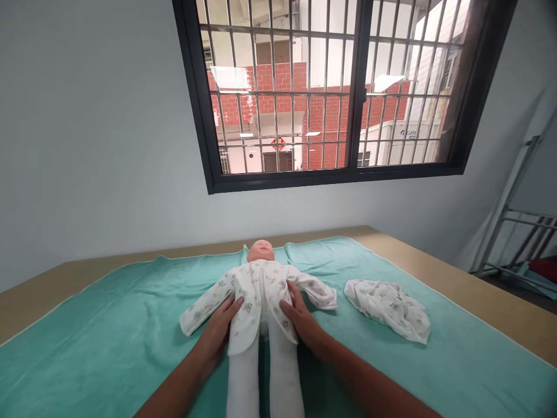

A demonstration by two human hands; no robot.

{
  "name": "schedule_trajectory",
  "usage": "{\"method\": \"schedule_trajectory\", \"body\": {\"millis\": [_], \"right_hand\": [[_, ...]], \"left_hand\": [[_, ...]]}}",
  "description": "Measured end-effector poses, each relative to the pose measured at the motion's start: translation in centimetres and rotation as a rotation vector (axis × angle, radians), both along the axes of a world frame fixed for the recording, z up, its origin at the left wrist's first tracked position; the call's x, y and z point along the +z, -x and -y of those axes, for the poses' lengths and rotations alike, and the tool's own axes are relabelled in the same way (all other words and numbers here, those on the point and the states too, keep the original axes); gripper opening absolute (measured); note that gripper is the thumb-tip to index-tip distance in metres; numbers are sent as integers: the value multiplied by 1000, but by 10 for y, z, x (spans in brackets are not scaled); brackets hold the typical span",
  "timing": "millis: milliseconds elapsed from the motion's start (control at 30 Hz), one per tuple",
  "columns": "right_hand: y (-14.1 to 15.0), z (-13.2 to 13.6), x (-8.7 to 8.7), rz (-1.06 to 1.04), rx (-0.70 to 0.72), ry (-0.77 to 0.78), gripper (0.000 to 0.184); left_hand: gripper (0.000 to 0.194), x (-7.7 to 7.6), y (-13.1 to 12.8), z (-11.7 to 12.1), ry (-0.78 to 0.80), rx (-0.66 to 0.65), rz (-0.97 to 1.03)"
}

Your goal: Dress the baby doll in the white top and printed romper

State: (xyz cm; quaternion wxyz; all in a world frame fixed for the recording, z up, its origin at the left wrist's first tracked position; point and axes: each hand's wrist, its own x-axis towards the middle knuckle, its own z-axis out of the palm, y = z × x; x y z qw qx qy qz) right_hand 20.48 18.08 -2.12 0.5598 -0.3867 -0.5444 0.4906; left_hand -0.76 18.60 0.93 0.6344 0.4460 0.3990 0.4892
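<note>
A baby doll lies on its back with its head away from me, dressed in a white printed baby jacket that hangs apart at the lower front. Its pale legs stretch toward me, and its sleeves spread to both sides. My left hand grips the left side of the doll's body, thumb on the jacket. On the opposite side, my right hand holds the body through the jacket, thumb and fingers on the front panel. Some fingers of both hands are hidden along the doll's sides.
A crumpled white printed cloth lies to the right of the doll. The green blanket covers much of the wooden table. Behind stands a wall with a barred, dark-framed window. A metal rack is at far right.
</note>
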Motion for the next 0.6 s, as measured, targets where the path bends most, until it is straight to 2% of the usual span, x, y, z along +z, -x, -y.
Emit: {"method": "schedule_trajectory", "body": {"millis": [133, 267, 467, 600], "right_hand": [[-23, -20, 4, -65, 3, 14, 82], [-39, -32, 1, -84, -11, 11, 69], [-42, -44, -17, 54, -97, -30, 61], [-46, -39, -13, 209, -166, -109, 55]], "left_hand": [[51, -4, -25, -21, 9, 13, -27], [52, -13, -38, -36, -23, 67, -85], [51, -33, -35, -45, -158, 94, -185], [57, -41, -30, -47, -229, 219, -382]]}}
